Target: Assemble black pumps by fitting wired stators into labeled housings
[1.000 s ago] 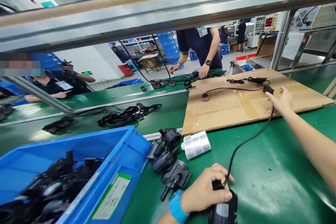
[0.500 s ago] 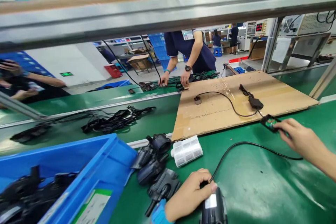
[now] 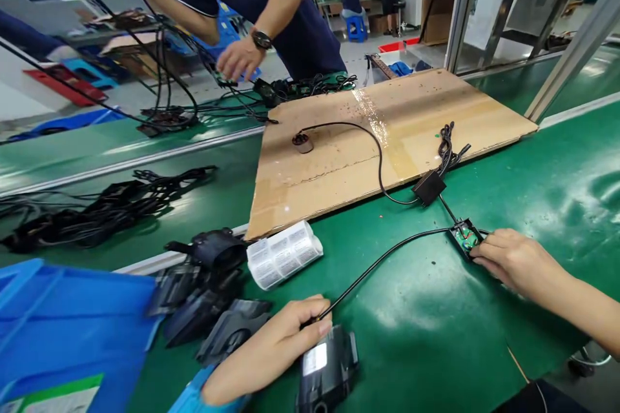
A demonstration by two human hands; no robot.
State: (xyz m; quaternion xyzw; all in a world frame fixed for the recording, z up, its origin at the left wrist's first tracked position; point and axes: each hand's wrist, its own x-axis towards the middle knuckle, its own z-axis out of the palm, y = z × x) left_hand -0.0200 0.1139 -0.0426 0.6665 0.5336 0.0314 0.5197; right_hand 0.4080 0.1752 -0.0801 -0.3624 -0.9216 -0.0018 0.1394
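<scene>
Lower centre, the left hand [image 3: 271, 348] clasps the pump [image 3: 325, 368], pinching its cable [image 3: 372, 267]. Lower right, the right hand [image 3: 513, 264] now grips the module [image 3: 465, 237], drawn off the cardboard [image 3: 339, 168] onto the mat [image 3: 426, 335]: both ends lie within reach.

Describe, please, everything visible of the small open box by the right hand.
The box is small, black, plastic-looking and lidless, showing a green circuit board inside. It lies on the green table. The right hand pinches its right edge. A black cable runs from it into the left hand; a shorter lead runs to a black block.
</scene>
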